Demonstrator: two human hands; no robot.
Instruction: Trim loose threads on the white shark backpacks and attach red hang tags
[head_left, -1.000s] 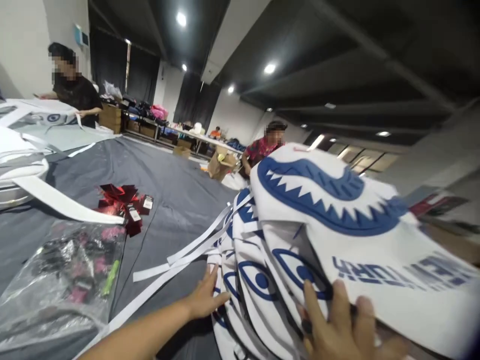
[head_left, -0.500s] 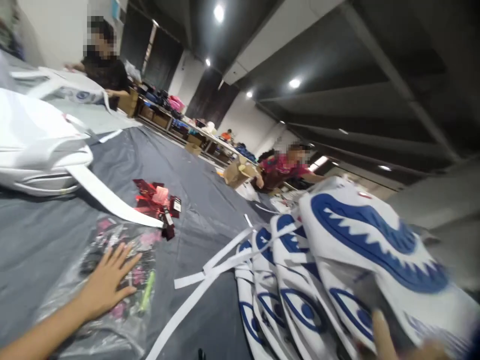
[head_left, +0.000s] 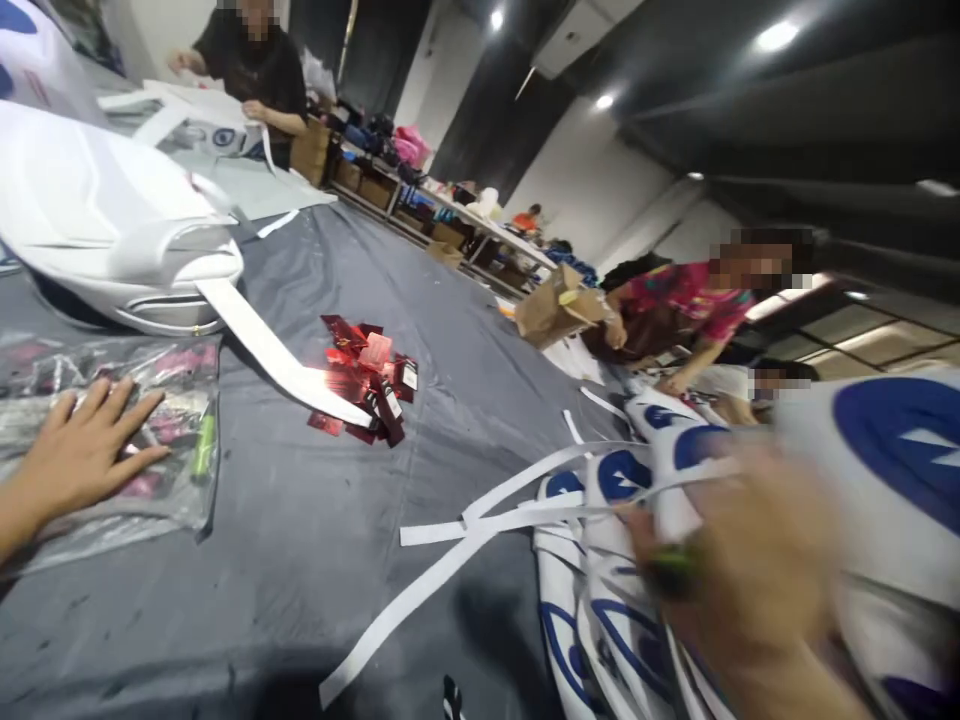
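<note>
My left hand (head_left: 90,455) lies flat with fingers spread on a clear plastic bag (head_left: 199,500) of dark, pink and green pieces, at the left. On the right, my right hand (head_left: 757,550) is smeared by motion in front of a row of white backpacks (head_left: 559,590) with blue shark-like eyes and teeth. Its fingers look curled round a small dark and green object (head_left: 673,568), whose kind is unclear. The hand hides part of the row. White straps (head_left: 427,590) trail from the backpacks across the grey cloth.
Red shiny tags (head_left: 364,375) lie mid-table by the strap of a white backpack (head_left: 127,220). One person (head_left: 262,80) handles another backpack at the far left; another person (head_left: 675,310) leans over near a cardboard box (head_left: 555,305). Shelving (head_left: 457,230) stands behind.
My left hand and the plastic bag have shifted left, away from the red tags. My right hand has risen from the lower right to the front of the backpack row. The view has turned somewhat.
</note>
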